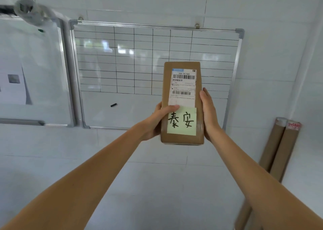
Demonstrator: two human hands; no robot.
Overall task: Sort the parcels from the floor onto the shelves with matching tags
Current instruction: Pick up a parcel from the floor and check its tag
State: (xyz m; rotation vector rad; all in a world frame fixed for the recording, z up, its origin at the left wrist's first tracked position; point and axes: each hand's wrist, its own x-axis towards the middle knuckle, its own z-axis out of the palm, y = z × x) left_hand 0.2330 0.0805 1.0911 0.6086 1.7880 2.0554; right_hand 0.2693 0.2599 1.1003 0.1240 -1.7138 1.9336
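We have one parcel (182,104) lifted off the floor and held up in front of us at arm's length, upright, its long side vertical, against the background of a gridded whiteboard (153,69) on the white wall. Our two hands are apart, one on each long side of the box. The left hand (157,121) grips the left edge, with the thumb laid across the front face just where the printed shipping label (183,86) meets the yellow sticky note (181,121). The right hand (208,114) presses flat against the right side, fingers straight and pointing up.

The sticky note carries two handwritten characters, and it faces us squarely, so we judge that we are at the reading step: checking the tag before choosing a shelf. As to progress, this parcel is picked up but not yet placed. No shelf, no shelf tag and no other parcels on the floor appear in this view, so we cannot tell how many have been sorted or how many remain.

Beside the gridded board hangs a second whiteboard (33,72) to the left, and cardboard tubes (279,147) lean against the wall at the right.

What is left for this box, as we judge it, is to find the shelf with the matching characters and set it there.
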